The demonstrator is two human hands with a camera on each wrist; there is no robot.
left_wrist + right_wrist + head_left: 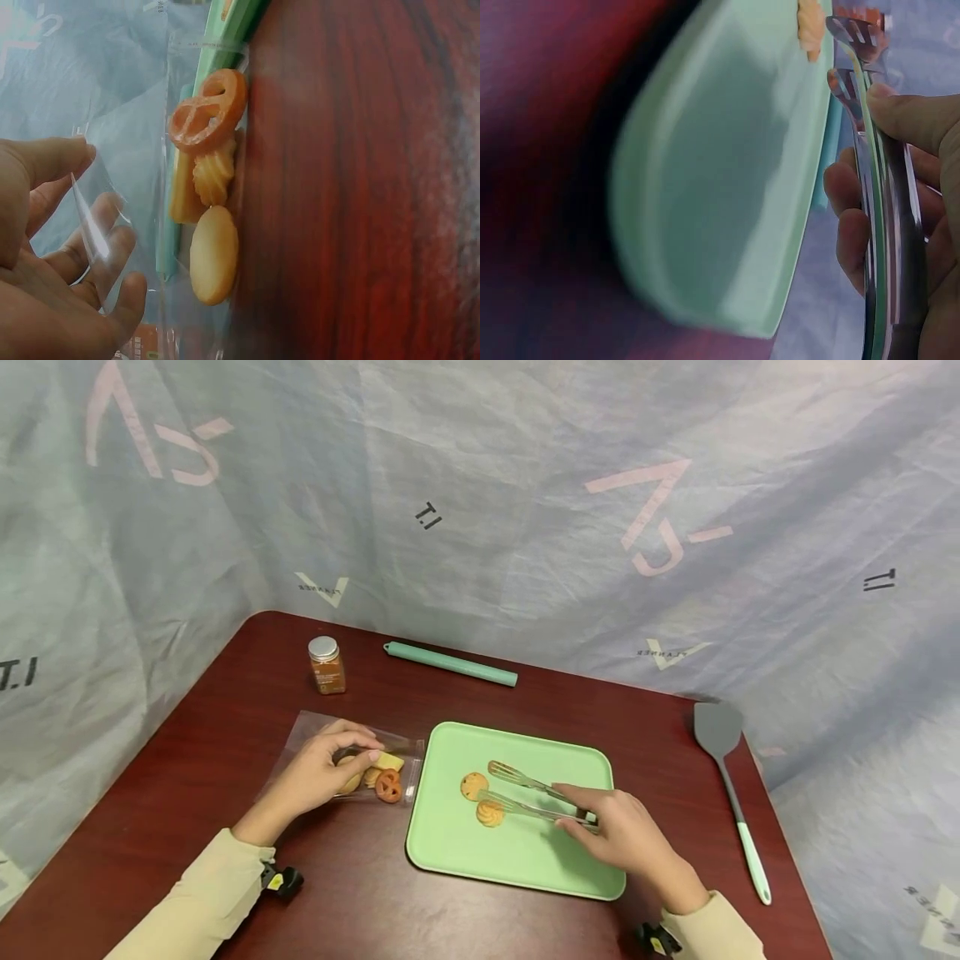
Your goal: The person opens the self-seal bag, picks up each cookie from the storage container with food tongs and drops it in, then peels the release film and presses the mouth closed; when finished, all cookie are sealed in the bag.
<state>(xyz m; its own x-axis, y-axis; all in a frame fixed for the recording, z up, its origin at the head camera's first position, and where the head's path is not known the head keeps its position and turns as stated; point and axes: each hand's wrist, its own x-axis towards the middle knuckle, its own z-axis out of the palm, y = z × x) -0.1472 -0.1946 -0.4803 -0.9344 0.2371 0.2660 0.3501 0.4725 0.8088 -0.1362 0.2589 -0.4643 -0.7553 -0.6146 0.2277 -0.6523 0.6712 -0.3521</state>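
Note:
My left hand (318, 768) pinches the upper sheet of a clear plastic bag (94, 232), lifting its film. Beneath that film, a pretzel-shaped cookie (225, 90), a ridged cookie (213, 176), a yellow rectangular cookie (390, 761) and a smooth oval cookie (214, 255) lie close together. Metal tongs (525, 812) are held in my right hand (618, 831), thumb on one side and fingers on the other. Their slotted tips stand apart over a green tray (517, 864), near a speckled round cookie (474, 785) and a swirled cookie (490, 816).
A silver-lidded jar (328, 668) of orange-brown contents stands at the back left. Right of it lies a green rod (450, 663) with a loop at one end. A grey spatula (717, 731) with a pale green handle lies along the table's right edge. Printed grey cloth hangs behind.

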